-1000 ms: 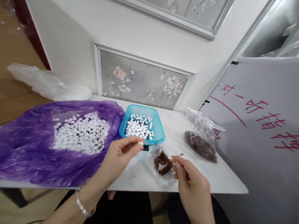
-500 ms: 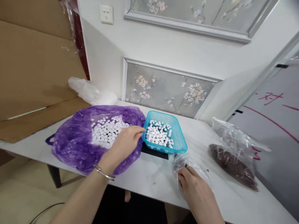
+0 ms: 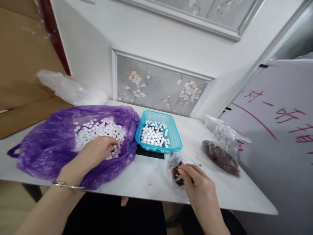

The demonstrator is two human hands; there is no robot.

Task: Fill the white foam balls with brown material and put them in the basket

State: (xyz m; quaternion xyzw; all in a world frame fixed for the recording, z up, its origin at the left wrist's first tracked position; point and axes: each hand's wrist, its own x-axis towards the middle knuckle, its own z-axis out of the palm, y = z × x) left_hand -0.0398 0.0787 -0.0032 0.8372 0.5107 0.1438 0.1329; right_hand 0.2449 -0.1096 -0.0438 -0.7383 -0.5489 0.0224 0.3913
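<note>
My left hand (image 3: 99,149) reaches into the white balls (image 3: 97,130) heaped in a purple plastic bag (image 3: 49,143). Its fingers are curled together at the right side of the heap, and what they hold is hidden. My right hand (image 3: 200,182) is at the mouth of a small clear bag (image 3: 171,163) with dark brown shreds (image 3: 176,174) in it. Thumb and forefinger are pinched together on the shreds. Between the two hands stands a turquoise basket (image 3: 176,135) with many white balls (image 3: 154,134) in its left part.
A flat black object (image 3: 151,152) lies under the basket's front. Further right rests a larger clear bag of brown material (image 3: 221,158) near a whiteboard (image 3: 274,169). Crumpled white plastic (image 3: 73,91) and a cardboard box (image 3: 22,58) are at the back left. The white table's (image 3: 137,186) front edge is close.
My left hand has moved from the basket's left rim back left, down into the balls in the purple bag. My right hand stays at the small bag, more shreds showing. The view has shifted right.
</note>
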